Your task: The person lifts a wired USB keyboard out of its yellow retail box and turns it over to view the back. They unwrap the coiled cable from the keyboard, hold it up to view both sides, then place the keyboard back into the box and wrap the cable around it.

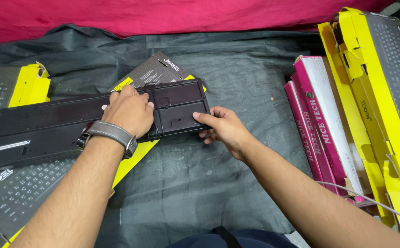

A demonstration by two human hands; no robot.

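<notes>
Hands meet on one black keyboard [71, 121] lying face down, its long axis running left to right across the dark cloth [236, 73]. The left hand [128, 111] presses flat on its back near the middle, fingers together, while the right hand [225, 128] pinches its right end, thumb on top. Three yellow-and-black boxes [379, 105] and two pink boxes [319, 119] lie around.

We see a long black keyboard [71, 121] lying underside up (its flat back panel faces us), stretched from the left edge toward the middle of the scene. It rests partly on a flat black-and-yellow keyboard box [20, 183] and slopes slightly up to the right, its right end over the dark cloth.
</notes>
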